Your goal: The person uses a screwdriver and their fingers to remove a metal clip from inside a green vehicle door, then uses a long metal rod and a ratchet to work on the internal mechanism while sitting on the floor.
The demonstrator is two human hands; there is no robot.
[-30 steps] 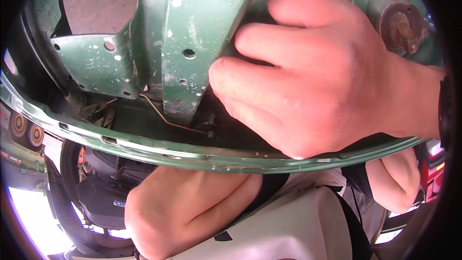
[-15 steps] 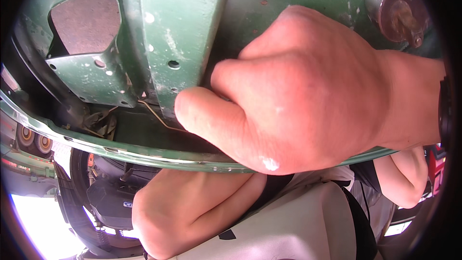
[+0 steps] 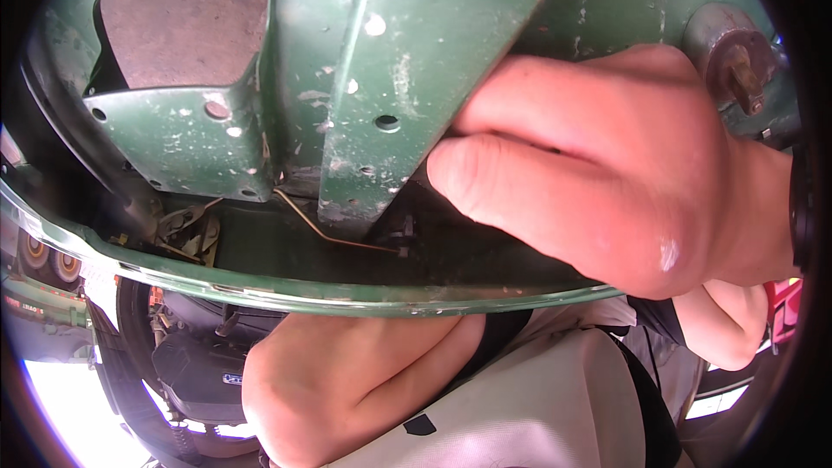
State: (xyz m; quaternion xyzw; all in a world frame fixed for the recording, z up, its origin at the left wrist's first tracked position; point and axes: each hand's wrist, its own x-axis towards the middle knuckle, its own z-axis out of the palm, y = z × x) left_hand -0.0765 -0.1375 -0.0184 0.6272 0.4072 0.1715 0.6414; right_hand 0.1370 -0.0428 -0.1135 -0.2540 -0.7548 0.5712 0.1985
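The right hand [image 3: 589, 173] enters from the right edge, back uppermost, with its fingers bent inward in a narrow curl; whether anything is gripped cannot be told, as the fingertips are hidden or pressed out of sight. A dark wristband [image 3: 803, 208] sits at the wrist. The left hand is out of view. The item worked at, a green-painted metal panel [image 3: 303, 35] with chipped white spots, fills the upper view. Its slanted flat green metal rib [image 3: 433, 61], pierced by round holes, lies directly beside the curled fingers; contact cannot be confirmed. Above the wrist, a round rust-brown metal fitting [image 3: 732, 43] projects from the panel. Left of the rib, a thin copper-coloured rod [image 3: 303, 225] runs bent through the dark recess, near a green metal bracket [image 3: 182, 143] with a large rounded opening. A curved green metal rim [image 3: 390, 303] borders the recess below; beyond it are bare bent legs [image 3: 347, 381] and off-white cloth [image 3: 555, 399]
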